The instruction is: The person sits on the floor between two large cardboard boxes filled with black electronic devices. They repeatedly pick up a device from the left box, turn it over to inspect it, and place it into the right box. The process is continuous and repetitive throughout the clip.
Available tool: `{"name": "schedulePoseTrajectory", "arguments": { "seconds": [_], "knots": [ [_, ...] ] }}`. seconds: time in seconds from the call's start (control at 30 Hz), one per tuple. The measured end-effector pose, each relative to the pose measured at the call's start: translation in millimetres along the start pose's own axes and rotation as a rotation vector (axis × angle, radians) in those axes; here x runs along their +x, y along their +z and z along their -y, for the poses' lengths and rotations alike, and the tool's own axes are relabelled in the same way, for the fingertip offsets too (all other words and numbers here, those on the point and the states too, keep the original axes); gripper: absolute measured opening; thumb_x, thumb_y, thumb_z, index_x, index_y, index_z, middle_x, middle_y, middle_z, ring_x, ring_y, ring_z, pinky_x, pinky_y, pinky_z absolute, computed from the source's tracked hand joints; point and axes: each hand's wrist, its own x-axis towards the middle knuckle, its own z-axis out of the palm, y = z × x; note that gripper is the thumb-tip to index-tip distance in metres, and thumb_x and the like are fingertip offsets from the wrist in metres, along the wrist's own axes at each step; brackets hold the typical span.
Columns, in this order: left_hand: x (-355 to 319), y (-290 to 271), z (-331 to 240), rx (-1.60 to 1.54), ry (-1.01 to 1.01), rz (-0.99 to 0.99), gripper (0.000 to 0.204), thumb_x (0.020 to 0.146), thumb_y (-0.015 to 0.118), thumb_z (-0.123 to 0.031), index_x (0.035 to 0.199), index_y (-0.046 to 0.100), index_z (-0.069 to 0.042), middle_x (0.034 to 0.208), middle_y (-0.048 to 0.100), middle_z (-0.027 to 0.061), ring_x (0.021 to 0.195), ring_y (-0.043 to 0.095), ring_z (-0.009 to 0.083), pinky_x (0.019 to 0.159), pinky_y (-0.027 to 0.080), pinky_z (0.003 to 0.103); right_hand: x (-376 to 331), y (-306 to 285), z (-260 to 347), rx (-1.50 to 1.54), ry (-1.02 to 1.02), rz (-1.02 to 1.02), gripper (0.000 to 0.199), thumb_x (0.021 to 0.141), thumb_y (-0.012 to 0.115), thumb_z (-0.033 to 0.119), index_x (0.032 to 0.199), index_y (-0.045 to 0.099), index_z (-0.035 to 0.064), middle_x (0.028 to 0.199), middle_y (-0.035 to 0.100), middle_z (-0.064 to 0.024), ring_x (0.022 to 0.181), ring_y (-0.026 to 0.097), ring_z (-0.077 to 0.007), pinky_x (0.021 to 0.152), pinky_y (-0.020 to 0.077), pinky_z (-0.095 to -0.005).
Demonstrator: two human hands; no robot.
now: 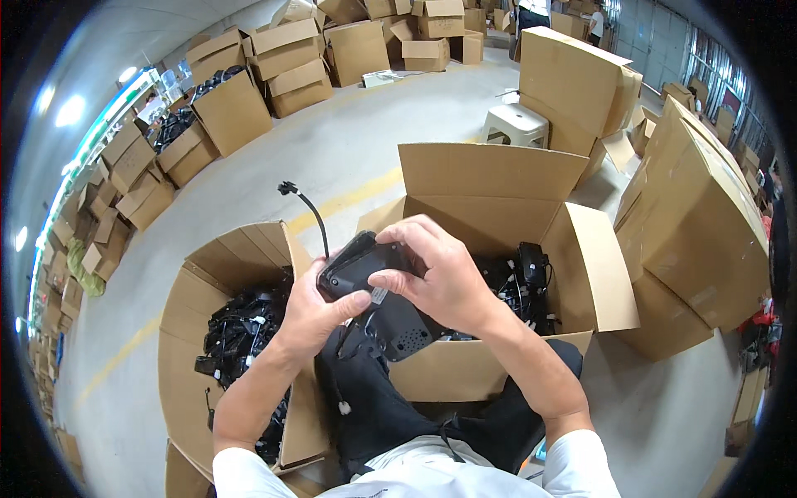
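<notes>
My left hand point(325, 303) holds the black plastic housing point(353, 278) with its dotted grille point(409, 339), right of the near-left brown cardboard box point(184, 353); my right hand point(436, 274) clasps its right side. I should keep the thin black cable point(316, 217) unsnagged.

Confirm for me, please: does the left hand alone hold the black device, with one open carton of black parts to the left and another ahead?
Not quite: the head view shows the right hand holding the black device too, together with the left hand. One open carton of black parts is to the left, and another carton ahead.
</notes>
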Motion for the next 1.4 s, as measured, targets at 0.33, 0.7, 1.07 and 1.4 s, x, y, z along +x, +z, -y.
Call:
{"name": "schedulePoseTrajectory", "arguments": {
  "seconds": [0.33, 0.7, 1.07, 1.4],
  "knots": [
    [4.0, 41.1, 13.4, -0.442, 0.105, -0.074, 0.057, 0.096, 0.074, -0.028, 0.139, 0.050, 0.000, 0.123, 0.065, 0.0104, 0.114, 0.064, 0.0208, 0.105, 0.049, 0.038, -67.8, 40.1, -7.0, 0.805, 0.463, -0.560, 0.068, 0.092, 0.080, 0.025, 0.141, 0.042, -0.0033, 0.122, 0.061, -0.0097, 0.112, 0.059, -0.0153, 0.099, 0.0496, -0.0314],
    [12.2, 28.6, 21.3, -0.130, -0.125, -0.160, 0.028, 0.103, 0.063, -0.027, 0.112, 0.064, 0.000, 0.100, 0.065, 0.0029, 0.088, 0.061, 0.0096, 0.085, 0.050, 0.027, -88.5, 29.3, -19.2, 0.365, 0.231, -0.394, 0.072, 0.083, 0.088, 0.023, 0.139, 0.051, -0.0048, 0.118, 0.068, -0.0152, 0.107, 0.065, -0.0199, 0.095, 0.0526, -0.0324],
    [-1.5, 45.6, 56.2, -0.102, -0.003, 0.011, 0.057, 0.086, 0.085, -0.031, 0.124, 0.058, 0.002, 0.110, 0.067, 0.0082, 0.095, 0.065, 0.0134, 0.086, 0.055, 0.028, -93.3, 13.0, -37.9, 0.411, 0.458, -0.464, 0.061, 0.086, 0.086, 0.032, 0.127, 0.059, -0.0047, 0.107, 0.071, -0.0100, 0.096, 0.067, -0.0148, 0.086, 0.0558, -0.0298],
    [-3.4, 48.5, 54.0, 0.007, -0.077, -0.031, 0.055, 0.083, 0.088, -0.024, 0.121, 0.057, 0.003, 0.103, 0.068, 0.0081, 0.088, 0.065, 0.0115, 0.080, 0.056, 0.026, -103.2, 9.3, -44.6, 0.550, 0.494, -0.355, 0.060, 0.087, 0.085, 0.025, 0.130, 0.056, -0.0046, 0.112, 0.069, -0.0092, 0.100, 0.066, -0.0141, 0.090, 0.0548, -0.0295]
  ]
}}
